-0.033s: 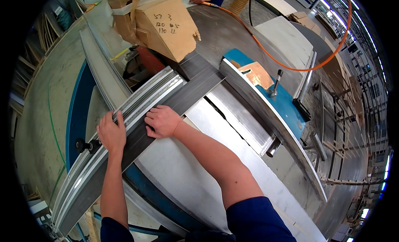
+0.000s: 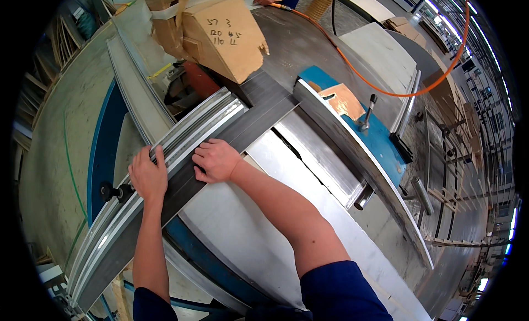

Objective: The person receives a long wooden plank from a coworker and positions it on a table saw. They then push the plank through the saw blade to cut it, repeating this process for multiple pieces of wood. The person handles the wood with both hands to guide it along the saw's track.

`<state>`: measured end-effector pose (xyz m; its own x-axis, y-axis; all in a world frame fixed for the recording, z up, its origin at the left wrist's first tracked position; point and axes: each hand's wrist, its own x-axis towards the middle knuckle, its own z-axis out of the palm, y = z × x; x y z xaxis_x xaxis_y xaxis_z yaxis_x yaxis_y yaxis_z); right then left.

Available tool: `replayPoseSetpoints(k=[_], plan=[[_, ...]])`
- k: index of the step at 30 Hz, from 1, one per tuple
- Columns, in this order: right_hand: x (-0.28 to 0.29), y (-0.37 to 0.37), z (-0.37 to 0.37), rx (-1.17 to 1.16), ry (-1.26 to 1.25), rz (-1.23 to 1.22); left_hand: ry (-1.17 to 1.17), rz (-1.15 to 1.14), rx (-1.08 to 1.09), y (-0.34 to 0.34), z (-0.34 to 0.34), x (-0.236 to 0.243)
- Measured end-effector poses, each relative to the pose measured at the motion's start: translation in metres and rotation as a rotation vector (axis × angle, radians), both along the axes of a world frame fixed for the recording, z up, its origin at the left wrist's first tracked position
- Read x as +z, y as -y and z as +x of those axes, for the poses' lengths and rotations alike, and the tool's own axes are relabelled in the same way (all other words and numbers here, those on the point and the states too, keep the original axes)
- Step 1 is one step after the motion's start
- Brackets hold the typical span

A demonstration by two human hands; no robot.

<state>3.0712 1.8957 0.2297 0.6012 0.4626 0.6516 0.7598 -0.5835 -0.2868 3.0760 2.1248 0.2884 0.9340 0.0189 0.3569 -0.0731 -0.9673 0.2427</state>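
One dark board is lying along the silver fence, running slantwise from the lower left toward the box. From my distant place I am seeing the right hand resting on the board, its fingers bending inward and narrow. The left hand is lying over the fence, fingers slightly apart and curving across the edge, above the black knob. Whether either hand is really gripping or only pressing, I am not able to tell.

For doing this well, I am judging that the board should be sitting flat against the fence along its whole length, with both hands giving even pressure and keeping well away from the box.

Several parts are hiding from me. The right palm is covering its own contact, and the left fingertips are disappearing behind the fence. The box is blocking what is lying beneath it. Pale lines are running along the board, so I am doubting if it is one piece or several strips.
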Motion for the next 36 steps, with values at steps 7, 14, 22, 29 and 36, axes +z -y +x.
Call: replayPoseSetpoints(k=[7, 14, 22, 29, 36], plan=[[0.005, -0.015, 0.036, -0.015, -0.034, -0.035, 0.029, 0.000, 0.007, -0.012, 0.038, 0.004], [0.014, -0.030, 0.068, -0.034, -0.070, -0.105, 0.066, 0.005, -0.012, -0.027, 0.070, 0.007], [0.013, -0.036, 0.081, -0.064, -0.065, -0.155, 0.061, -0.087, -0.039, -0.038, 0.082, 0.007], [0.016, -0.033, 0.060, -0.068, -0.106, -0.200, 0.078, -0.117, -0.044, -0.035, 0.062, 0.009], [0.024, -0.020, 0.019, -0.080, -0.110, -0.227, 0.104, -0.119, -0.068, -0.022, 0.023, 0.012]])
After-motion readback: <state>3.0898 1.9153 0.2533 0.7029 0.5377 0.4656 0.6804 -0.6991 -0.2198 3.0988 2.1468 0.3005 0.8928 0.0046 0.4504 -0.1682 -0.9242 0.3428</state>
